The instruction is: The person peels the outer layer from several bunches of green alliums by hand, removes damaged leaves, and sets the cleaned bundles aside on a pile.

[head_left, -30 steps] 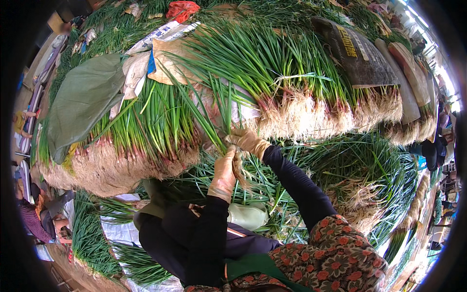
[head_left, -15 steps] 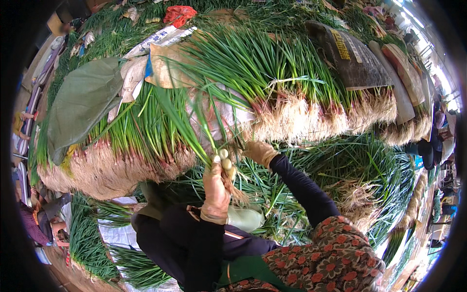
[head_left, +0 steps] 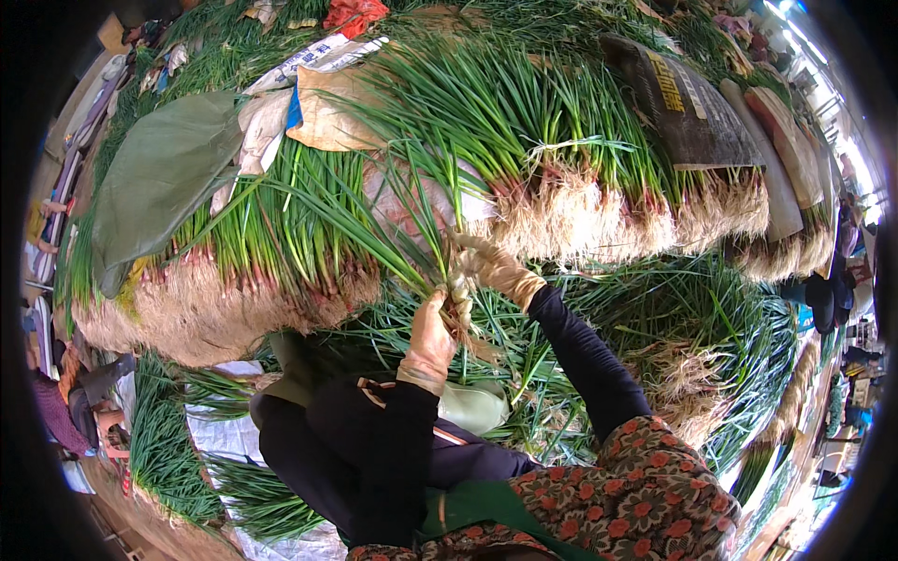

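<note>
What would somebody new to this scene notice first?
Probably the broad row of green stalks with its thick fringe of pale roots, stretching across the upper middle. Just below it, near the centre, the left hand grips a few loose stalks, with the right hand close beside. A crumpled red bag or cloth stands out at the top edge, left of centre.

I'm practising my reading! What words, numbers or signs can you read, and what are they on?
I won't copy the writing, but here's where it is.
Dark sack: big yellow characters.
White sack: dark characters.
Any other marks are too small or blurred to read.
</note>
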